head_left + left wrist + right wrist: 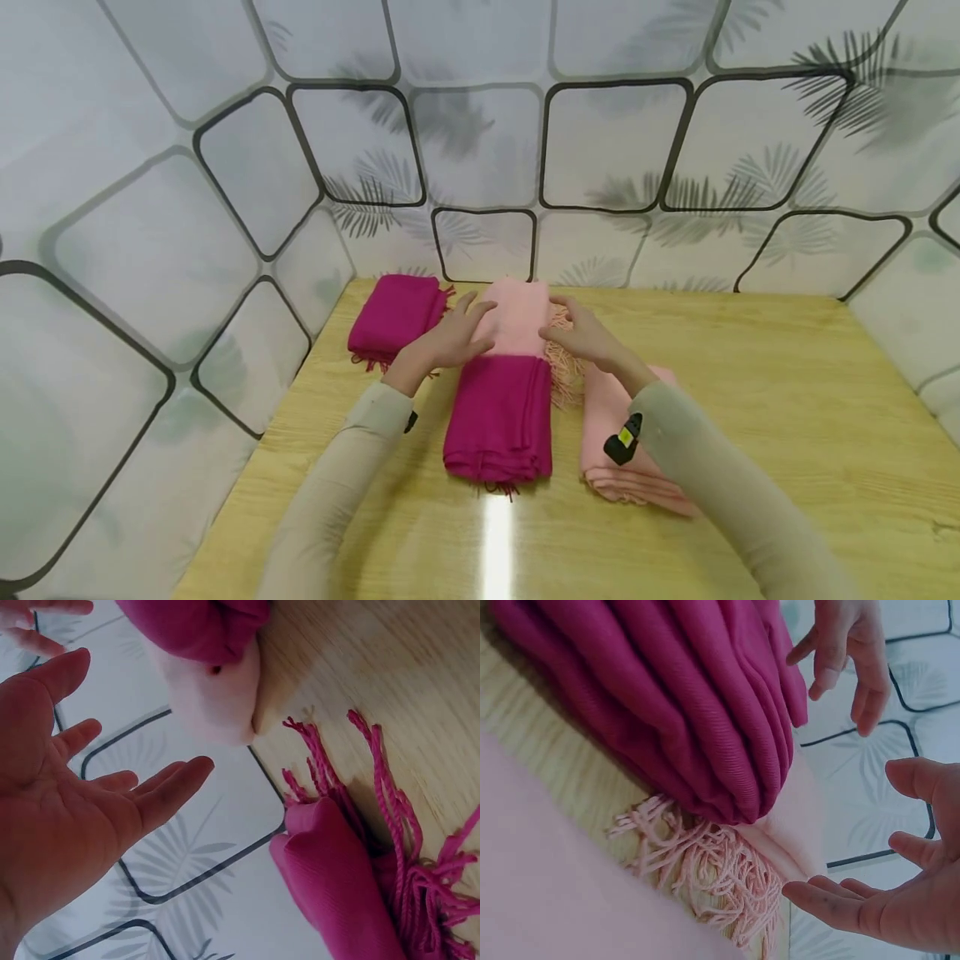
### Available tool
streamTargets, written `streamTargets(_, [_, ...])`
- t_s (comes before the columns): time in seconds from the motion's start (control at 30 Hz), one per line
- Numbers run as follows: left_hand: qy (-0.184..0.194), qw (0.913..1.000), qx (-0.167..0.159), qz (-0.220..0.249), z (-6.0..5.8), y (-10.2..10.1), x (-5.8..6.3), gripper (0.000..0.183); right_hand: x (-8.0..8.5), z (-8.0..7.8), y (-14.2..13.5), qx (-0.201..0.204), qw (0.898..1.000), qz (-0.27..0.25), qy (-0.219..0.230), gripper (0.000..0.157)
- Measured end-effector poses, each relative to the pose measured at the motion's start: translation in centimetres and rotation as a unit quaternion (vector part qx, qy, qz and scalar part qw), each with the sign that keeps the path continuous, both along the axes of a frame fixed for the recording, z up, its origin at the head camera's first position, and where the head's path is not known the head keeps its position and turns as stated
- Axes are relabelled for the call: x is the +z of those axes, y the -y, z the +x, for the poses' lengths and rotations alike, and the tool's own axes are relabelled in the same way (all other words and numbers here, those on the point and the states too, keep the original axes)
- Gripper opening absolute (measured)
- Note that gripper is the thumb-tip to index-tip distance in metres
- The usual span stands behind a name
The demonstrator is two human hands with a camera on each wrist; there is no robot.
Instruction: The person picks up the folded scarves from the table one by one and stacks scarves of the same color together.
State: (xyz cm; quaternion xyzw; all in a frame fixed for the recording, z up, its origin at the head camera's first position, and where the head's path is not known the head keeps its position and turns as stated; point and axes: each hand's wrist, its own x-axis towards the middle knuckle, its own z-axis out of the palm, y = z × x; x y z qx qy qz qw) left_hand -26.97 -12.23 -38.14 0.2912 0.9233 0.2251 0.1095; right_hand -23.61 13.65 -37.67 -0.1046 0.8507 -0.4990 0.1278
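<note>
My left hand (pixel 448 340) and right hand (pixel 585 335) hover on either side of a folded light pink scarf (pixel 513 317), fingers spread and nothing gripped. Pale fringe (pixel 727 877) spills out along that scarf's right side. Nearer to me, a folded magenta scarf (pixel 495 417) lies against it in line and seems to overlap its near end. In the left wrist view, the palm is turned up toward the camera with the fingers extended. Both hands appear in the right wrist view, apart from the cloth.
Another folded magenta scarf (pixel 393 315) with fringe lies at the back left of the wooden table (pixel 787 417). A second folded pink scarf (pixel 603 417) is on the right, partly under my right forearm. Patterned cloth walls (pixel 480 142) rise behind and at the left.
</note>
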Motion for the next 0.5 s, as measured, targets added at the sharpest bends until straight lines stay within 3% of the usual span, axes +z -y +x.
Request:
streamTargets(0.17, [0.025,0.9996,0.012,0.001,-2.1,-0.6,-0.8,0.063,-0.1,-1.8,0.2,-0.028,0.996,-0.037,0.070,0.078])
streamTargets(0.37, [0.066,0.9970,0.039,0.011,-3.7,-1.1,-1.5,0.063,-1.4,-3.3,0.2,-0.036,0.994,-0.050,0.086,0.086])
streamTargets(0.5, [0.085,0.9952,0.044,0.019,-4.7,-1.3,-2.0,0.063,-2.5,-4.2,0.5,-0.042,0.996,-0.026,0.081,0.089])
